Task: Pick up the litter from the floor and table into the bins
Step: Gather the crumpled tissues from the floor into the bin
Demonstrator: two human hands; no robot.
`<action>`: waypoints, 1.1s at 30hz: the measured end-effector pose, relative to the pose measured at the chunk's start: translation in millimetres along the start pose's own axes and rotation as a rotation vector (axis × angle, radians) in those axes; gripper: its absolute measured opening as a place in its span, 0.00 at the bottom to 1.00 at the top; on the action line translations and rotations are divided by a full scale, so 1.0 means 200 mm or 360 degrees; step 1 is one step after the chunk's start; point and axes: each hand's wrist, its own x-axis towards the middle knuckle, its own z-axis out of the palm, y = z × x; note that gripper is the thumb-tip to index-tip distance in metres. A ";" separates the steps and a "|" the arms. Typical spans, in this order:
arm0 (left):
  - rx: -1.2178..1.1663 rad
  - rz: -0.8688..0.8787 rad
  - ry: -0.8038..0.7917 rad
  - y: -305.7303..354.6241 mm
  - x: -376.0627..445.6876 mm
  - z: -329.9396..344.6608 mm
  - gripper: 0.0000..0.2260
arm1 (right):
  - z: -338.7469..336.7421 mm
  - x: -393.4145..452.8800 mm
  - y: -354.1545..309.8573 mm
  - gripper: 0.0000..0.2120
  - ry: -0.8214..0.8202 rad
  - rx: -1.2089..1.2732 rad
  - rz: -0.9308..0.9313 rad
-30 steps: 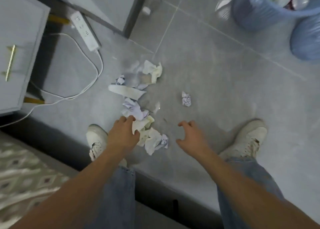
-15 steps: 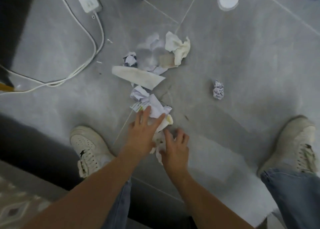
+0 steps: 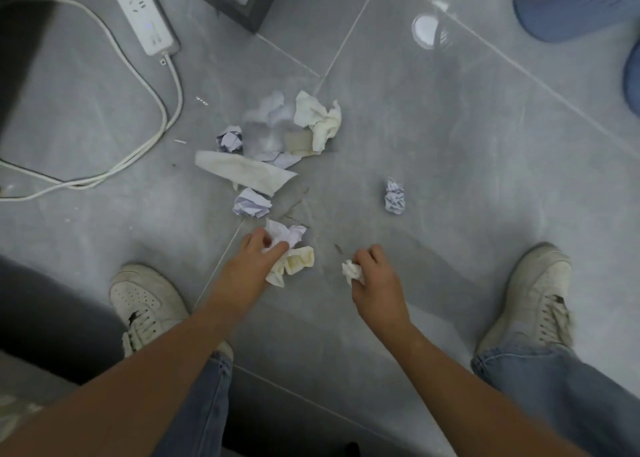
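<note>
Fingers of right hand curl around tissue wad.

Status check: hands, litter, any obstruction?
Left hand gripping crumpled paper; right hand holding white wad. More litter on floor, lone paper ball right. Blue bin top right. Power cord left, clear of pile.
</note>
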 end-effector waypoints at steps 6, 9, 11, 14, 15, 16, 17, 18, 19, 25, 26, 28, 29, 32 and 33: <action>-0.0298 -0.0018 0.0203 0.26 -0.17 -0.35 0.30 | -0.44 0.00 -0.09 0.11 0.0168 0.0189 0.0029; -0.0365 0.0014 0.0227 0.53 -0.25 -0.59 0.32 | -0.76 -0.03 -0.18 0.09 0.0317 0.0365 0.0089; -0.0450 0.0076 0.0240 0.76 -0.26 -0.75 0.33 | -1.01 -0.06 -0.20 0.09 0.0403 0.0461 0.0166; -0.0469 0.0250 0.0226 1.20 -0.21 -0.98 0.32 | -1.45 -0.08 -0.19 0.12 0.0612 0.0576 0.0292; -0.0469 0.0301 0.0223 1.37 -0.17 -1.05 0.32 | -1.61 -0.08 -0.16 0.14 0.0710 0.0619 0.0308; -0.0471 0.0344 0.0238 1.54 -0.13 -1.12 0.32 | -1.77 -0.07 -0.12 0.15 0.0800 0.0653 0.0324; -0.0473 0.0390 0.0271 1.72 -0.07 -1.18 0.31 | -1.94 -0.05 -0.07 0.16 0.0883 0.0684 0.0338; -0.0473 0.0450 0.0323 1.90 -0.01 -1.24 0.30 | -2.10 -0.03 0.00 0.16 0.0956 0.0708 0.0351; -0.0472 0.0513 0.0381 2.08 0.06 -1.29 0.27 | -2.26 0.00 0.09 0.17 0.1024 0.0731 0.0367; -0.0308 0.0403 0.0514 2.93 0.66 -1.37 0.17 | -2.91 0.34 0.73 0.06 0.1079 0.0544 0.0641; -0.0275 0.0380 0.0529 3.03 0.77 -1.36 0.16 | -2.97 0.42 0.84 0.07 0.1052 0.0469 0.0664; -0.0248 0.0345 0.0533 3.18 0.99 -1.33 0.17 | -3.06 0.57 1.00 0.10 0.0944 0.0387 0.0660; -0.0282 0.0326 0.0508 3.24 1.09 -1.32 0.18 | -3.10 0.64 1.06 0.14 0.0837 0.0395 0.0659; -0.0531 0.0270 0.0274 3.34 1.30 -1.29 0.33 | -3.14 0.75 1.17 0.31 0.0457 0.0636 0.0725; -0.0542 0.0252 0.0222 3.34 1.33 -1.29 0.38 | -3.14 0.76 1.19 0.34 0.0406 0.0662 0.0721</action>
